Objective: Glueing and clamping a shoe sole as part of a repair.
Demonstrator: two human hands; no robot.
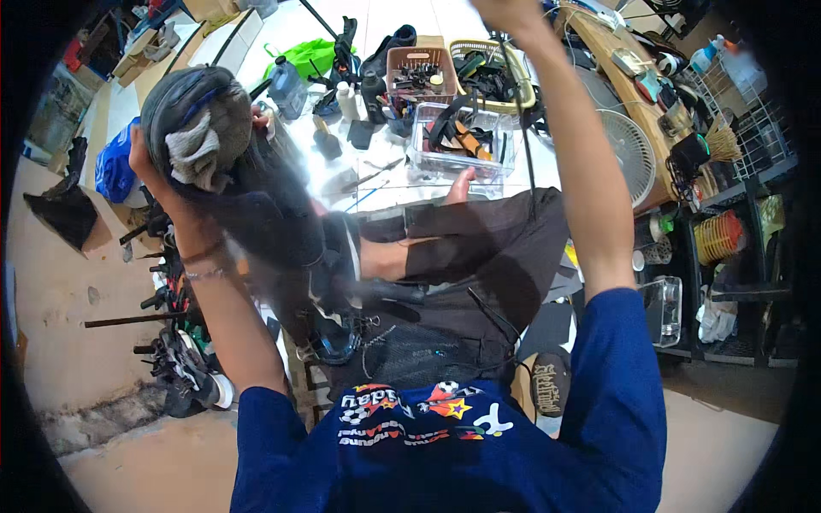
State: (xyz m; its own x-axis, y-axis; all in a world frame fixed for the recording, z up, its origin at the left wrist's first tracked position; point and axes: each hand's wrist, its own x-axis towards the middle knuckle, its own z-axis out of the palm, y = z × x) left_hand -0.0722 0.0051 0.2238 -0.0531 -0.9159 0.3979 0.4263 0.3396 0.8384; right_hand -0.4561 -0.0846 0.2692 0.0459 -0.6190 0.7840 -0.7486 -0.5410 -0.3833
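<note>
My left hand (152, 167) is closed around a bulky, dark padded article (282, 205), raised at the left. A bunched light grey cloth (203, 147) shows in its rounded upper end. Its lower part is smeared and slopes toward my lap; its exact kind is unclear. My right hand (513, 15) is lifted high at the top edge, which cuts it off. Its fingers look closed, but what they hold is out of sight. A thin dark cord (520, 111) runs down beside my right forearm toward my knee. Dark cloth (479, 256) covers my lap.
Ahead are a brown basket (405, 56), a yellowish basket (528, 85) and a clear bin (419, 158) with straps. A dark jug (286, 88) stands left of them. At the right are a white fan (629, 154) and a wooden bench (623, 73). Shoes (192, 376) lie left.
</note>
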